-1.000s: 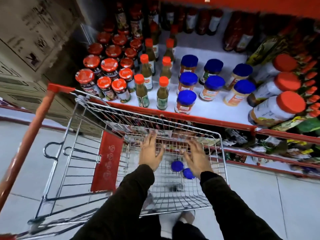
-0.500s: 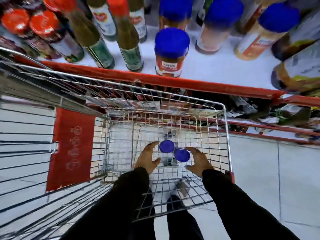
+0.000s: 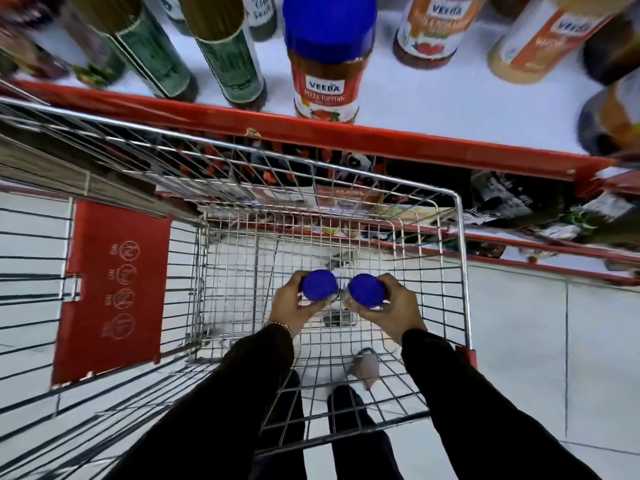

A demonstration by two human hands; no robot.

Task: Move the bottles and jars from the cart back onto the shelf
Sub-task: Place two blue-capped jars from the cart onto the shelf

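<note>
Two blue-lidded jars stand side by side deep in the wire cart point(image 3: 460, 271). My left hand point(image 3: 290, 306) is wrapped around the left jar point(image 3: 319, 284). Around the right jar point(image 3: 366, 289), my right hand point(image 3: 398, 310) is closed. Both jars are seen from above, so their bodies are mostly hidden under the lids and fingers. Past the cart's far rim lies the white shelf point(image 3: 433, 109) with its red front edge, where a blue-lidded pizza topping jar point(image 3: 327, 60) stands near the edge.
Green-labelled bottles point(image 3: 228, 57) stand left of the pizza topping jar, and more jars point(image 3: 427, 32) fill the shelf's right side. A red child-seat flap point(image 3: 110, 289) hangs in the cart at left. A lower shelf point(image 3: 519, 209) with packets lies beyond the cart. White floor tiles spread to the right.
Both hands have closed around the two blue-lidded jars, which they were only flanking before. The camera has dropped lower and closer to the cart and shelf.
</note>
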